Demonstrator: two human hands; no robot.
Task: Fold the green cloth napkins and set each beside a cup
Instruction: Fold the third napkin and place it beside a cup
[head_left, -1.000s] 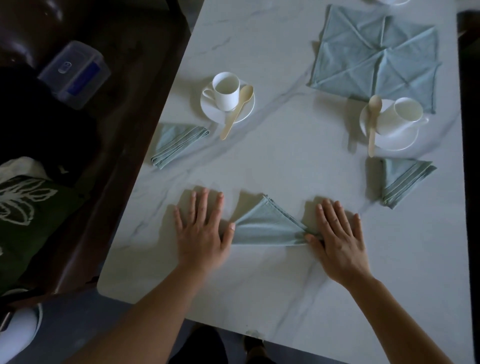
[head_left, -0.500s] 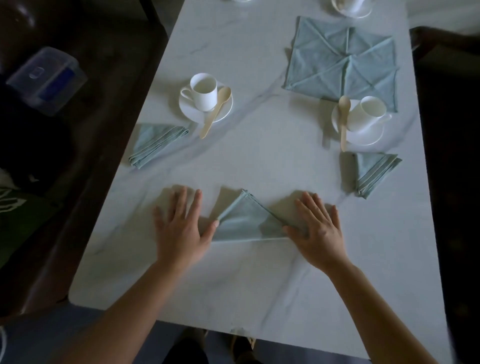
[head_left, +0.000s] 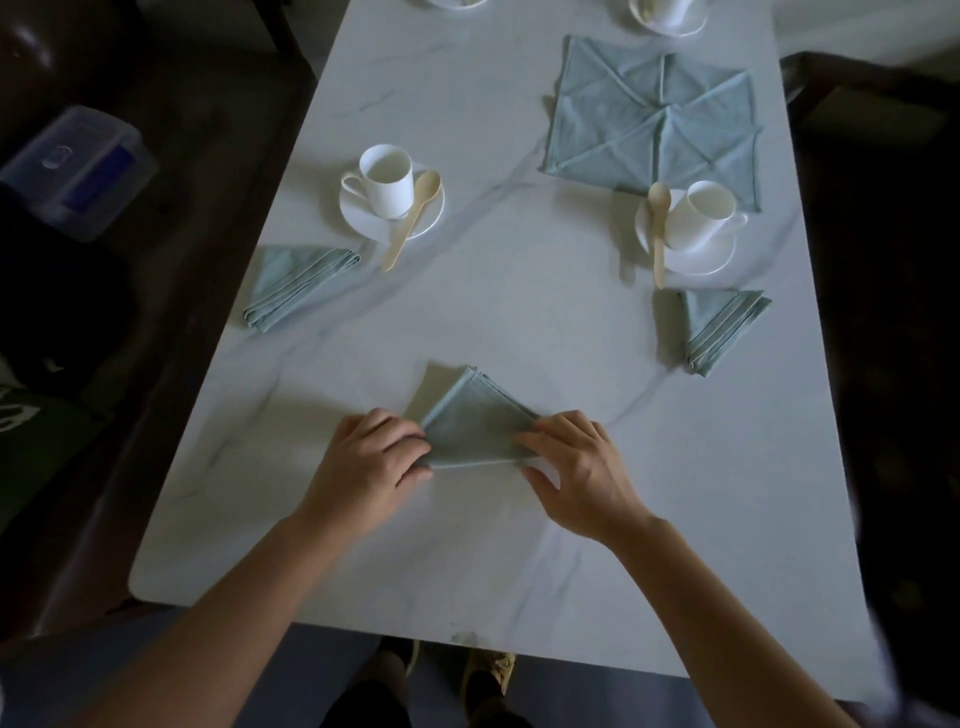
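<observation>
Green napkin (head_left: 475, 426) folded to a triangle on the near tabletop (head_left: 519, 322), left hand (head_left: 369, 462) fingers curled, pinching its left corner, tip hidden, right hand (head_left: 576, 467) pinching the right corner, far cups (head_left: 667, 13) cut off at the top edge.

no readable text, labels, brands, numbers, signs

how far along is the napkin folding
Done: the left napkin lies folded beside the left cup, the right napkin beside the right cup. In hand: the left hand and right hand grip the corners of a third napkin, folded to a triangle. To do: placing it, then the flat pile of napkins.
</observation>
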